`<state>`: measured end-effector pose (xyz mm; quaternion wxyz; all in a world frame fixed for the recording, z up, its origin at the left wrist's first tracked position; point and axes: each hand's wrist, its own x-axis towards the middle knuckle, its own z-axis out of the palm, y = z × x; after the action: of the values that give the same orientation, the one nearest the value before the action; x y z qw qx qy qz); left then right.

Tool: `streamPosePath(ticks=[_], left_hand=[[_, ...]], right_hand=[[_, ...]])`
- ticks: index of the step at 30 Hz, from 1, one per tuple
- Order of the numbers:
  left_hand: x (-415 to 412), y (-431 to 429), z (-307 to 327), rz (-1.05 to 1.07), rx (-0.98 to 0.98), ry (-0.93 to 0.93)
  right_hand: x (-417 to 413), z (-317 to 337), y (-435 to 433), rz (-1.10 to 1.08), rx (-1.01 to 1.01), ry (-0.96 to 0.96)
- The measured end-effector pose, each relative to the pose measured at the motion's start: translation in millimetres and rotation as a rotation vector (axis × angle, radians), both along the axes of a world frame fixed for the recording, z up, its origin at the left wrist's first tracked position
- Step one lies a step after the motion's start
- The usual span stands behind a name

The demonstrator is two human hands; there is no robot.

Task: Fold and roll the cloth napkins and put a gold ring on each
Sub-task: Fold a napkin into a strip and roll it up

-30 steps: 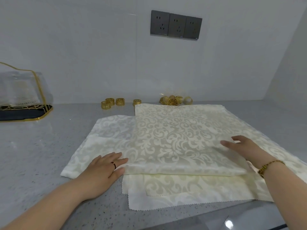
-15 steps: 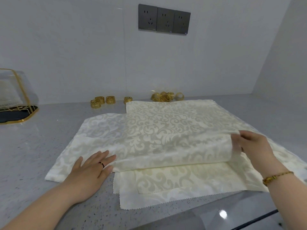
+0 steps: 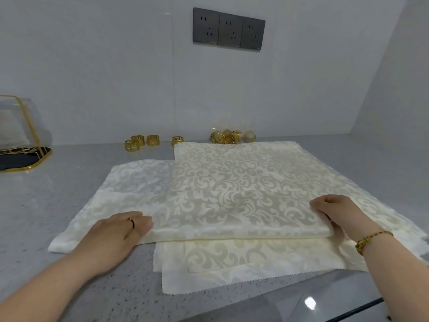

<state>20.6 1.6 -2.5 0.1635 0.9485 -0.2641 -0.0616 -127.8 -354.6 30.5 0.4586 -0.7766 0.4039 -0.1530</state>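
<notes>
Head view. At the far left of the bench (image 3: 34, 217) stands a dark tray (image 3: 25, 156) with a gold rim under a clear, gold-framed cover (image 3: 14, 126). Pale cloth shows dimly inside it, too blurred to identify.

Four loose gold rings (image 3: 153, 140) stand along the back wall, with a heap of gold rings (image 3: 226, 137) just to their right. Neither group touches a hand.

The folded napkin (image 3: 232, 194), cream damask, lies uppermost at centre on the spread napkins (image 3: 232, 270).

The left hand (image 3: 116, 233) rests palm down at the fold's near left corner. Its fingertips are hidden at the cloth edge, so whether it pinches cannot be told. The right hand (image 3: 336, 214), with a gold bracelet (image 3: 371, 239) on its wrist, has its fingers curled over the fold's right edge, gripping it.

Three dark wall sockets (image 3: 228, 31) sit above.
</notes>
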Motion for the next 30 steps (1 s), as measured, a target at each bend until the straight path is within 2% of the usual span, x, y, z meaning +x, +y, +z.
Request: streamPosePath(ticks=[2,4,7,10,14,17,21,30], left_hand=[[16.9,1.6,5.0,0.097,-0.133,0.036],[42.8,6.5,6.6,0.199,-0.129,-0.01],[81.4,23.0,4.0,0.402,-0.123,-0.059],[100.3,30.9,2.2,0.524,-0.159,-0.043],[107.5,17.2,5.9,0.489,-0.309,0.044],[107.1,13.9,3.4,0.469,-0.298,-0.01],[100.4,31.7,4.5,0.488,-0.382,-0.059],[84.2,106.2,-3.5,0.655,-0.345,-0.059]], right_hand=[[11.3,4.6,-4.6,0.032,-0.027,0.107],[24.8,5.9,-9.0,0.05,-0.057,0.189],[45.0,1.0,-11.9,0.107,-0.209,0.301],[55.8,-7.1,-14.7,0.121,-0.346,0.283],[66.1,-14.3,-20.2,0.1,-0.391,0.26],[73.9,-14.4,-18.2,0.11,-0.409,0.258],[84.2,-14.3,-9.7,0.125,-0.423,0.186],[131.5,-17.0,25.9,0.291,-0.489,0.217]])
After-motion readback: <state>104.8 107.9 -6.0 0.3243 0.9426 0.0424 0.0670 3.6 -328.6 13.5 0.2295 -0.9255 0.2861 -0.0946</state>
